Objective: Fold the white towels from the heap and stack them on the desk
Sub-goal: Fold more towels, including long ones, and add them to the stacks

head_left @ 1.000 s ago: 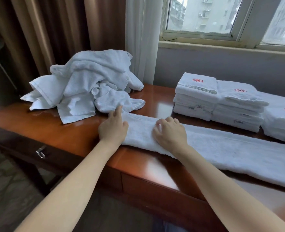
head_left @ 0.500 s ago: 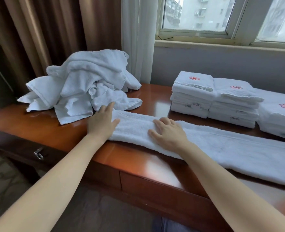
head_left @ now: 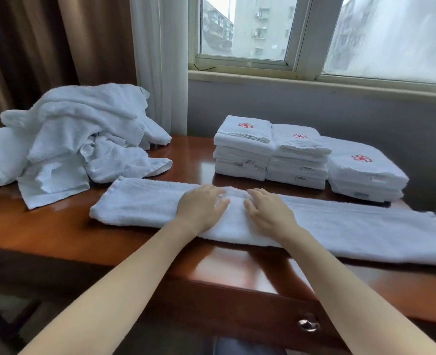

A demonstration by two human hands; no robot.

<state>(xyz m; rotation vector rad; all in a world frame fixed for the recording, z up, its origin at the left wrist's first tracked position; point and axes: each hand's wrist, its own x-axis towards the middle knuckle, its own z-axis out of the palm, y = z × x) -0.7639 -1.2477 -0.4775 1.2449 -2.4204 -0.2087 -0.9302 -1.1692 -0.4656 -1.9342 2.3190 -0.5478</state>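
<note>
A long white towel, folded lengthwise into a strip, lies across the wooden desk. My left hand and my right hand rest flat on its middle, side by side, fingers straight. The heap of crumpled white towels sits at the back left of the desk. Three stacks of folded towels with red emblems stand at the back right: one, a second and a third.
Brown curtains and a white sheer curtain hang behind the heap. A window and grey wall are behind the stacks. Drawer handles show on the desk front.
My left hand slid right from the towel's left end to its middle, beside my right hand. The view shifted right, so the heap now sits further left.
</note>
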